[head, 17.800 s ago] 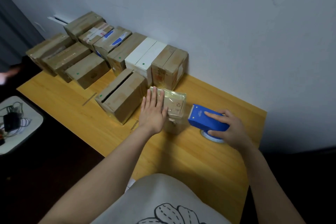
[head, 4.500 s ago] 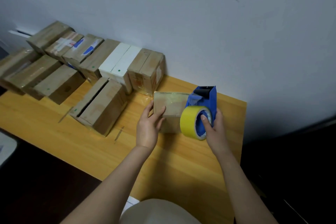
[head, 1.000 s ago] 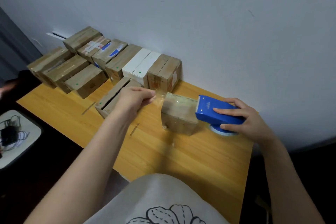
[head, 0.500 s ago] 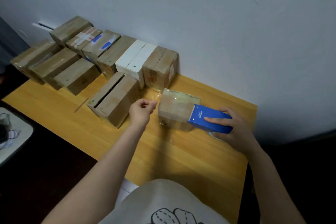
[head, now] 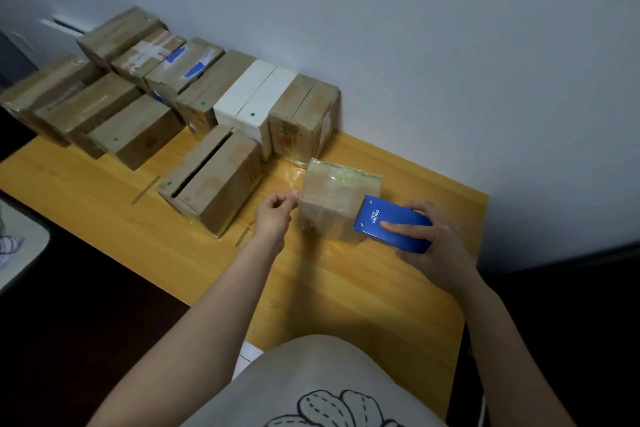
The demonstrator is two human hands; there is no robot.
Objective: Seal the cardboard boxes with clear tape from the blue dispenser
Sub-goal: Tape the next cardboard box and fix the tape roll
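A: Largest entry?
B: Surface (head: 346, 295) — yellow wood, far edge against a pale wall.
A: Next?
B: Row of boxes (head: 114, 80), brown cardboard, packed side by side along the wall at far left, in two ranks. One white box (head: 254, 107) stands among them near the row's right end.
A: Single boxes?
B: Slit box (head: 211, 184), brown, just in front of the white one, with a dark gap running down its top between the flaps. To its right and apart from it is the small box (head: 329, 198), brown, glossy with clear film over its top and sides, near the middle of the surface.
A: Dispenser?
B: Blue dispenser (head: 393, 224), flat side up, front end touching the small box's near right corner.
A: Hands?
B: Right hand (head: 436, 250) grips the dispenser from behind, forefinger laid along its top. Left hand (head: 273, 215) — fingers curled, thumb and forefinger tips pressed together just beside the small box's left edge. Whether clear tape lies between them I cannot tell.
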